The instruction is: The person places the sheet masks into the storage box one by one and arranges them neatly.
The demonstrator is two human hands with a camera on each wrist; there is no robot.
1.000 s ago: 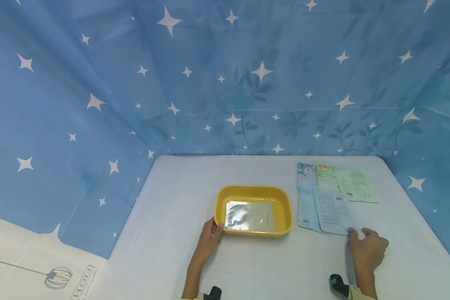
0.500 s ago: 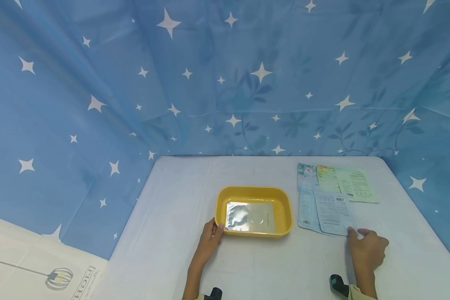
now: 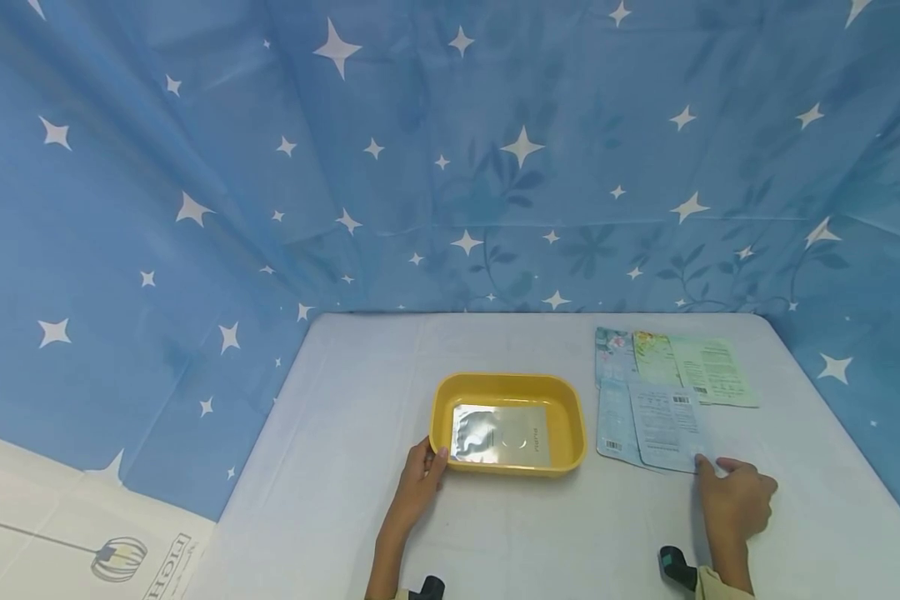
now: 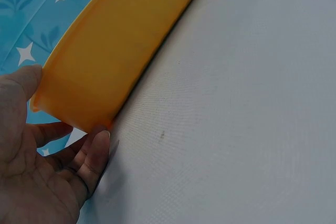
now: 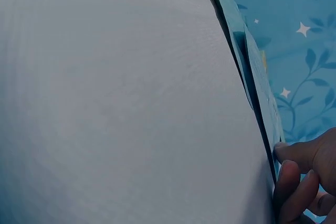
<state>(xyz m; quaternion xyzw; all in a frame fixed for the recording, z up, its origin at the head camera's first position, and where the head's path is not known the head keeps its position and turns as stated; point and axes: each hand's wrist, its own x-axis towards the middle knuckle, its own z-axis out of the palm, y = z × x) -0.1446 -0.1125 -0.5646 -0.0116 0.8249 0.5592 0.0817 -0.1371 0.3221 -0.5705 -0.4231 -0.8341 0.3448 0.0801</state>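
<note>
The pale blue rectangular packet (image 3: 667,418), its print (image 3: 662,448) too small to read, hides part of the light cyan flat packet (image 3: 615,415) under it. In the left wrist view, the yellow oblong plastic tray (image 4: 113,45) runs past the top edge, its inside hidden. The right wrist view's edge cuts off the right hand (image 5: 310,174).

A pale beige right sleeve (image 3: 720,586) at five o'clock, left sleeve (image 3: 402,594) near six; rounded black wrist devices (image 3: 681,572), the right one marked green.
</note>
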